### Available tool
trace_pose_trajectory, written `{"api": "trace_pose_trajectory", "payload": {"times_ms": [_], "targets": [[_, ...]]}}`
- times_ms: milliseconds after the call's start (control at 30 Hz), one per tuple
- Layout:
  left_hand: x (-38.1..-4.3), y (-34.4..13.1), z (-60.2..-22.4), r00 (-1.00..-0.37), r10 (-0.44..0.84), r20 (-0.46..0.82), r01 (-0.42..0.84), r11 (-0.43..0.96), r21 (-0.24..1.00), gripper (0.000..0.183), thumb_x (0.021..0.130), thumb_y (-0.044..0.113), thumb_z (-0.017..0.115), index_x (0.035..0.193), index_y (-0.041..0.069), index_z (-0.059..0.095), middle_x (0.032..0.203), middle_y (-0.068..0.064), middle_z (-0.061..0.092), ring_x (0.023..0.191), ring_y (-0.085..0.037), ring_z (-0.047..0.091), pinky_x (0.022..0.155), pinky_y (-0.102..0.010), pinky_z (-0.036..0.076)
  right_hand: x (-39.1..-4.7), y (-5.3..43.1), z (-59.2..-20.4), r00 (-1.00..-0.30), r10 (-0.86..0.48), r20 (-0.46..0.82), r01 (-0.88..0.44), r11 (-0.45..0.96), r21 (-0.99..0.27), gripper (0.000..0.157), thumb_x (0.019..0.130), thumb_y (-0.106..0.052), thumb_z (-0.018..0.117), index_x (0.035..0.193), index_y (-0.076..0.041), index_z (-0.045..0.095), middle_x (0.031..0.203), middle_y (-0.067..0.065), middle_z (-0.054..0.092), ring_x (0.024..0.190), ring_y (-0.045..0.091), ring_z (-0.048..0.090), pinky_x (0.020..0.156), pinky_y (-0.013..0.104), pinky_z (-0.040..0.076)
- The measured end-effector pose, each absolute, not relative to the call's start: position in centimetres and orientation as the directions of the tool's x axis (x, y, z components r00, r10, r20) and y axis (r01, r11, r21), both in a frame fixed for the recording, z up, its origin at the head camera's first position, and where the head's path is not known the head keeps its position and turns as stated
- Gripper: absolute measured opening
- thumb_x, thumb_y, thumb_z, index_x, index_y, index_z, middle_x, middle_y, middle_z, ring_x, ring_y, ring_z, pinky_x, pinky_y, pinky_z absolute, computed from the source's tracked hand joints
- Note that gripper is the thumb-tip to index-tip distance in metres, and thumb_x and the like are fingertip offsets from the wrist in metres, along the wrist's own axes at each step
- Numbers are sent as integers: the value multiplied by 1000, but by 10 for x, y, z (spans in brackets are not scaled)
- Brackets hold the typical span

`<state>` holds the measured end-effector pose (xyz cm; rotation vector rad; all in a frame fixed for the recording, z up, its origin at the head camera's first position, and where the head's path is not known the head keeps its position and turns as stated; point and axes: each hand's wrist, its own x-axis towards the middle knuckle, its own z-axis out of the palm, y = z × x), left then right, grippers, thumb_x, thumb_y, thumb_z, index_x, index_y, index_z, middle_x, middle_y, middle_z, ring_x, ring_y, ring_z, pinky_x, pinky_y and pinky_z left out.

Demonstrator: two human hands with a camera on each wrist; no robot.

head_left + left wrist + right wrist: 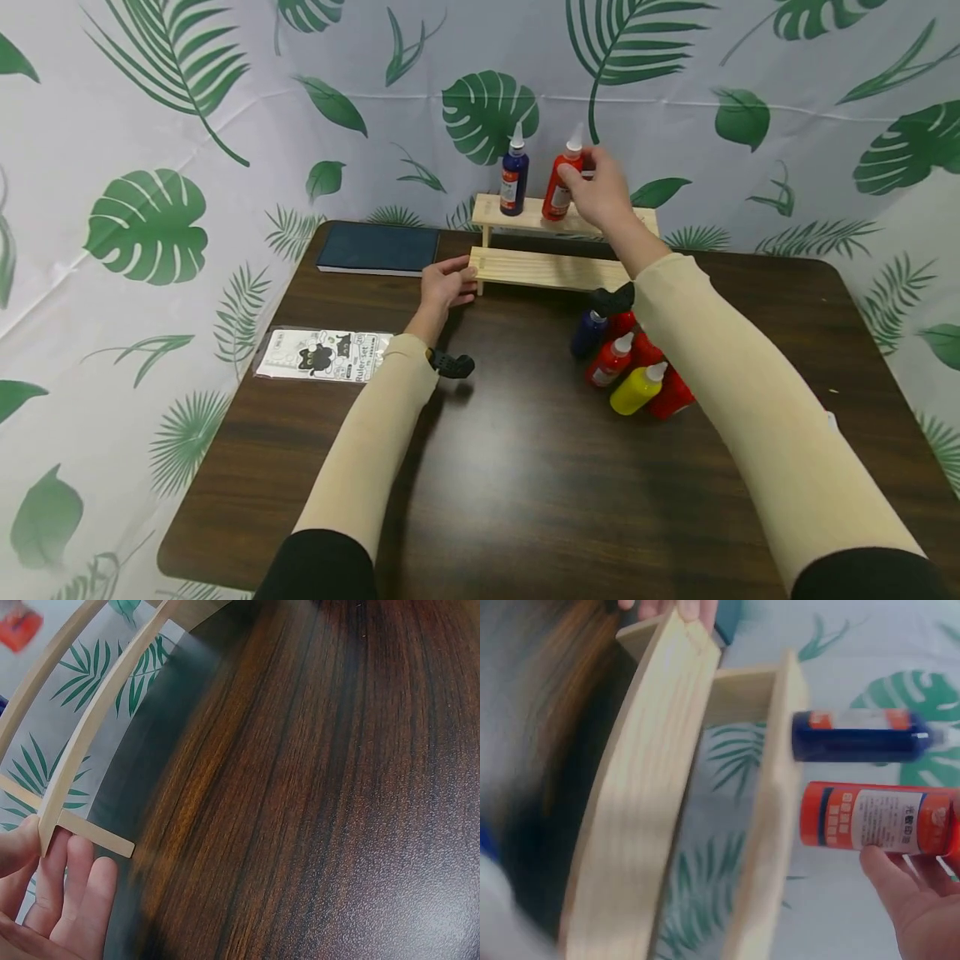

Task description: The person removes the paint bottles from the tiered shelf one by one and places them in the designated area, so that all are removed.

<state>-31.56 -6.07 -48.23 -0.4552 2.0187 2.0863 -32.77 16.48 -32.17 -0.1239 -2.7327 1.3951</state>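
Note:
My right hand [602, 192] grips a red squeeze bottle [558, 190] with a white nozzle, tilted slightly at the upper tier of a two-tier wooden rack [551, 268]. Whether its base touches the tier I cannot tell. Beside it, a dark blue bottle [855, 736] stands upright on that same tier. My left hand [444, 287] holds the left end of the lower tier, the thumb on top and fingers below, as the left wrist view shows at the wooden board [90, 727].
On the table [495, 467], below the right forearm, stand a yellow bottle [634, 392], a blue bottle [588, 335] and several red bottles [609, 363], partly hidden. A dark notebook [378, 247] and a packaged ruler set [322, 355] lie at the left. A leaf-patterned cloth hangs behind.

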Motion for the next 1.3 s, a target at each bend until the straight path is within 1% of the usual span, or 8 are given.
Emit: {"api": "trace_pose_trajectory", "payload": {"times_ms": [267, 367, 467, 567, 700, 1067, 1233, 1300], "targets": [[-316, -60, -482, -926, -84, -369, -366, -46, 930, 33, 87, 16, 71, 120, 17, 68, 98, -9, 71, 82, -22, 71, 63, -31, 60, -254, 203, -285, -993, 33, 112, -87, 431, -898, 44, 98, -30, 53, 140, -18, 45, 136, 13, 48, 117, 25, 52, 91, 44, 51], [-316, -60, -481, -924, -77, -375, -373, -42, 927, 33, 88, 16, 71, 121, 17, 68, 98, -9, 72, 85, -24, 71, 64, -31, 60, -216, 224, -275, -986, 9, 166, -146, 429, -891, 43, 97, -25, 56, 139, -19, 48, 133, 12, 51, 113, 22, 54, 84, 33, 55], [-315, -60, -480, -924, -78, -374, -372, -34, 928, 33, 88, 18, 71, 121, 18, 68, 98, -9, 72, 88, -25, 70, 65, -30, 59, -178, 249, -270, -964, -3, 265, -248, 363, -898, 43, 95, -12, 58, 137, -13, 51, 130, 9, 55, 108, 18, 56, 75, 21, 55], [-315, -59, -480, -925, -79, -373, -371, -29, 928, 33, 88, 18, 70, 122, 18, 68, 99, -8, 72, 89, -24, 70, 65, -30, 59, -147, 277, -272, -936, 20, 351, -316, 389, -865, 42, 94, -2, 57, 135, -8, 53, 129, 5, 57, 102, 13, 59, 72, 13, 53], [-314, -59, -480, -926, -76, -371, -370, -28, 929, 33, 88, 18, 70, 121, 18, 68, 99, -8, 72, 87, -23, 70, 66, -30, 59, -120, 310, -288, -931, 118, 345, -231, 539, -810, 42, 95, -4, 55, 136, -12, 53, 130, -2, 57, 100, 4, 58, 73, 8, 49], [-314, -59, -480, -923, -79, -377, -375, -35, 926, 32, 88, 17, 71, 120, 18, 69, 98, -9, 72, 83, -21, 71, 61, -28, 59, -131, 363, -365, -919, 313, 239, -65, 479, -876, 37, 91, -9, 64, 128, -11, 59, 105, -15, 60, 84, -5, 60, 66, 7, 50], [-315, -59, -481, -924, -80, -374, -372, -39, 927, 32, 88, 17, 71, 120, 18, 69, 96, -10, 72, 83, -22, 71, 64, -30, 60, -151, 368, -400, -939, 305, 157, -21, 406, -914, 35, 90, -12, 66, 125, -10, 60, 99, -16, 61, 81, -5, 63, 65, 10, 53], [-315, -59, -481, -925, -77, -372, -370, -45, 928, 32, 87, 17, 71, 120, 18, 69, 96, -10, 72, 80, -21, 71, 65, -31, 60, -157, 368, -413, -950, 286, 125, 15, 442, -897, 37, 90, -18, 66, 126, -11, 58, 100, -18, 60, 84, -6, 61, 67, 10, 52]]}}
